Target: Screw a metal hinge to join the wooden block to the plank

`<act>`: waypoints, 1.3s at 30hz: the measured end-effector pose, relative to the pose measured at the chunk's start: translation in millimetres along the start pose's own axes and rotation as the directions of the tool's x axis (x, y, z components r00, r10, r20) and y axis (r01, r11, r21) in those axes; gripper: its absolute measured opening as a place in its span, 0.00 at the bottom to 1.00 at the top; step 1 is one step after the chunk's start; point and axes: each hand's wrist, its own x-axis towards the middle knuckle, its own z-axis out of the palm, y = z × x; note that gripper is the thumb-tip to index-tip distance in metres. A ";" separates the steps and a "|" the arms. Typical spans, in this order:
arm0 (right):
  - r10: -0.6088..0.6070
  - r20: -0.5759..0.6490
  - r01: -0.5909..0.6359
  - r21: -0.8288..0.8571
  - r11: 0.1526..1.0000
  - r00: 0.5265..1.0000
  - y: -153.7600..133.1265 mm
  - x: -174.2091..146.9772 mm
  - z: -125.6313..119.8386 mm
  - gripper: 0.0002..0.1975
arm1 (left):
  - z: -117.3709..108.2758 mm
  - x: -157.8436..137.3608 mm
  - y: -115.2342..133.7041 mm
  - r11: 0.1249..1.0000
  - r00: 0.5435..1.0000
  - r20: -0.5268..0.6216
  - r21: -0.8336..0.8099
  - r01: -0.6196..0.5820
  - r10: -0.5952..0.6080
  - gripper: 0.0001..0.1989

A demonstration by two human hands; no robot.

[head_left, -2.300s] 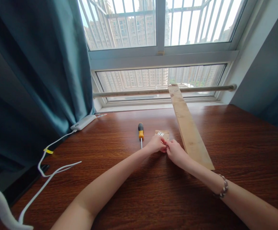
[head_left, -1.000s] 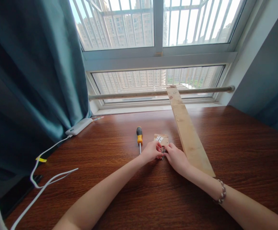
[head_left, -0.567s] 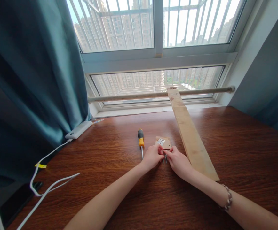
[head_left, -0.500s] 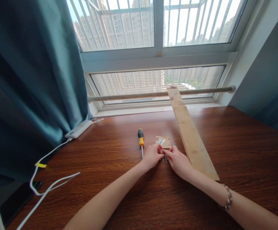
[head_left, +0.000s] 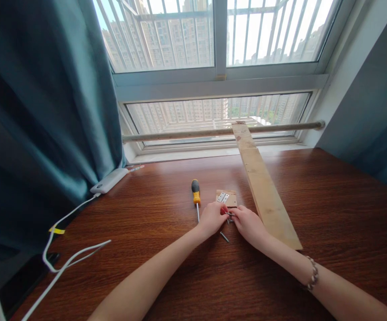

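My left hand [head_left: 212, 218] and my right hand [head_left: 248, 226] meet over the table, fingers closed in a pinch. A thin metal screw [head_left: 230, 214] spans the gap between their fingertips. Below the fingertips lie more small screws [head_left: 231, 221], partly hidden by my right hand. One loose screw [head_left: 224, 236] rests on the tabletop nearer to me. Just beyond my fingers, a silver hinge [head_left: 223, 197] lies on a small wooden block [head_left: 233, 200]. A yellow-and-black screwdriver [head_left: 196, 191] lies left of the block, its shaft pointing toward me.
A long wooden board [head_left: 269, 191] slants across the table [head_left: 166, 263] on the right, its far end by a rail [head_left: 186, 135] at the window. A white power strip [head_left: 109, 180] and white cable [head_left: 73, 263] lie left, beside the blue curtain [head_left: 89, 98].
A screw that was under the fingertips now lies on the table nearer to me. The screw between my fingertips has come into sight. Both hands have barely shifted.
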 end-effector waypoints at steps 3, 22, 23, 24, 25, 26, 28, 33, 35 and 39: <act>0.012 0.017 -0.011 -0.021 1.000 1.000 -2.5 -0.6 -4.1 0.13 | 0.6 1.4 -1.9 1.000 1.000 -0.005 -0.011 -0.010 0.010 0.05; -0.344 0.098 0.353 -0.408 0.842 0.934 -47.2 -9.2 26.0 0.09 | -32.3 26.0 -41.3 0.961 0.981 -0.004 0.198 -0.191 0.195 0.32; -0.320 0.090 0.328 -0.417 0.848 0.943 -46.4 -4.7 24.4 0.09 | -33.2 27.3 -42.5 0.958 0.980 0.007 0.213 -0.195 0.198 0.34; -0.300 0.082 0.306 -0.420 0.854 0.950 -45.6 -0.7 22.5 0.10 | -34.2 28.9 -43.3 0.955 0.980 0.019 0.224 -0.196 0.197 0.36; -0.283 0.076 0.288 -0.413 0.864 0.956 -44.7 2.7 20.5 0.11 | -35.4 31.0 -43.8 0.953 0.981 0.032 0.233 -0.195 0.193 0.37; -0.269 0.070 0.274 -0.397 0.876 0.961 -43.5 5.4 18.3 0.11 | -36.7 33.7 -44.0 0.951 0.981 0.050 0.237 -0.196 0.190 0.39; -0.245 0.064 0.252 -0.337 0.907 0.967 -40.7 8.8 13.3 0.11 | -39.2 40.5 -44.0 0.950 0.977 0.095 0.233 -0.209 0.191 0.42; -0.229 0.055 0.236 -0.197 0.952 0.972 -32.9 7.9 -3.2 0.11 | -41.5 57.3 -43.7 0.950 0.954 0.207 0.177 -0.255 0.218 0.44; -0.218 0.030 0.220 -0.120 0.968 0.975 -28.1 7.1 -9.6 0.11 | -39.8 60.3 -43.9 0.954 0.952 0.209 0.154 -0.258 0.224 0.39; -0.197 -0.072 0.203 0.081 0.976 0.978 -12.5 14.2 -21.5 0.09 | -34.9 58.7 -45.3 0.959 0.960 0.117 0.093 -0.267 0.256 0.37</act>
